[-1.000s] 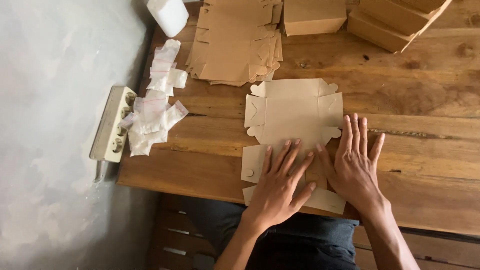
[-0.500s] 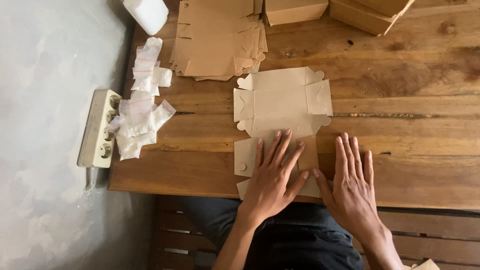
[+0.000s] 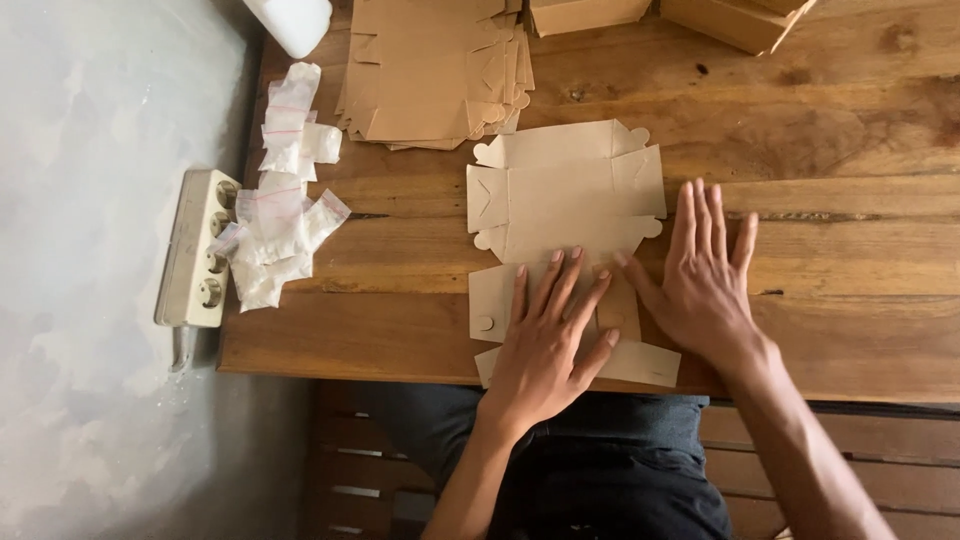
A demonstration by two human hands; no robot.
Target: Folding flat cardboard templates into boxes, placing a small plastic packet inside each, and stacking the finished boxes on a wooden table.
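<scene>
At the tabletop's (image 3: 850, 330) near edge, the left hand (image 3: 545, 345) lies flat, fingers spread, grip open, pressing the unfolded cardboard box blank (image 3: 565, 200). The right hand (image 3: 705, 285) lies flat beside it, thumb touching the blank, holding nothing. At the far edge: stacked blanks (image 3: 430, 70) and assembled boxes (image 3: 590, 14), contents not visible.
</scene>
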